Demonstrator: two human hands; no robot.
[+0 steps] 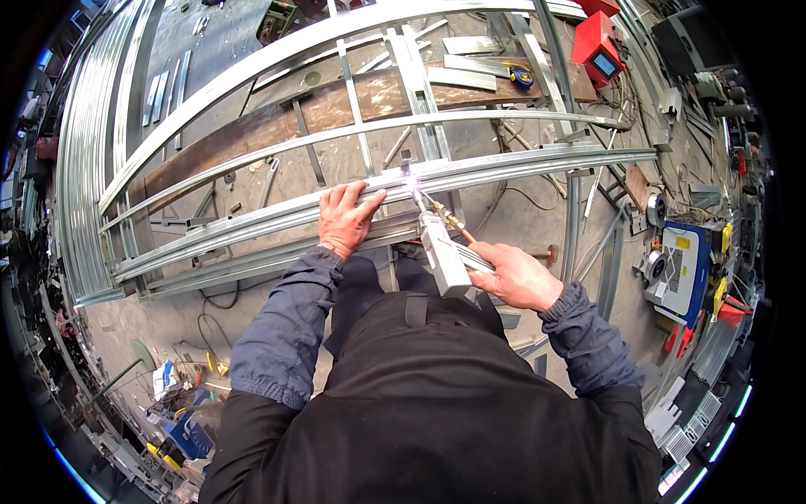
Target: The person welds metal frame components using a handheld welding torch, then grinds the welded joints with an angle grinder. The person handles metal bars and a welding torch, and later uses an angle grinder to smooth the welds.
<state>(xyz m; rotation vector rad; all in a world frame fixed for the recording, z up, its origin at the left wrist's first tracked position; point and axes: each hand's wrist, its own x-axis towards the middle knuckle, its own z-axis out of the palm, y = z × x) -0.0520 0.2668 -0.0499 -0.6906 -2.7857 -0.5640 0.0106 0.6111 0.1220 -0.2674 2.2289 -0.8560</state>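
Observation:
Several long silvery metal rails [243, 228] run side by side across the frame in front of me. My left hand [344, 220] lies on top of them with its fingers spread, pressing on the metal. In my right hand [520, 275], the fingers wrap around the handle of a grey welding gun [445, 254] with a brass-coloured wire guide. Its tip meets the rails just right of my left fingertips, where a bright violet-white glow [410, 181] shows. A small upright metal tab [406, 158] stands right behind the glow. My palm hides part of the gun's handle.
A brown plank [252, 139] lies beyond the rails, with a blue tape measure [520, 78] near short metal pieces. Stacked profiles [88, 126] stand at the left. At the right are a red box [598, 52] with a screen and a blue-white machine [678, 273]. Cables [210, 323] trail across the floor.

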